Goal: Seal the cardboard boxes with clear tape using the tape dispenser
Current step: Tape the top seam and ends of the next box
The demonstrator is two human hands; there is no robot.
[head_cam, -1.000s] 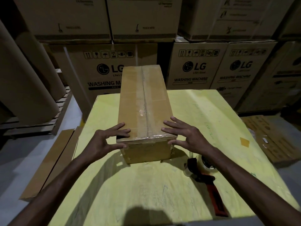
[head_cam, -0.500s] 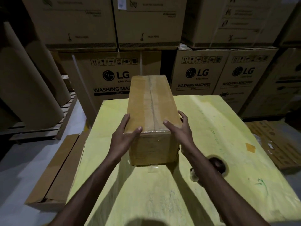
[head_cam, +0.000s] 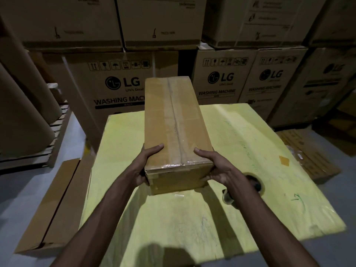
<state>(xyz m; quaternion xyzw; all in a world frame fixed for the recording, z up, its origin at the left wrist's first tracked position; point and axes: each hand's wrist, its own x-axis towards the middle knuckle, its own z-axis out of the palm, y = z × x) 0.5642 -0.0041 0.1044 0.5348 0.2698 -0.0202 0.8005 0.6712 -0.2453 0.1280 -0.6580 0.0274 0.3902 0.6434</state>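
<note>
A long brown cardboard box (head_cam: 173, 128) with clear tape along its top seam is held above the yellow table (head_cam: 240, 151), near end toward me. My left hand (head_cam: 143, 166) grips its near left corner, thumb on top. My right hand (head_cam: 215, 168) grips the near right corner, thumb on top and fingers under the end. The tape dispenser (head_cam: 254, 185) lies on the table behind my right wrist, mostly hidden by my forearm.
Large washing machine cartons (head_cam: 221, 81) are stacked behind the table. Big cardboard rolls (head_cam: 21, 116) lean on a pallet at left. A long flat box (head_cam: 55, 207) lies on the floor to the left, and flattened cardboard (head_cam: 308, 157) to the right.
My hands went from resting spread on the box top to gripping its near corners. The box has risen off the table and come closer to me.
</note>
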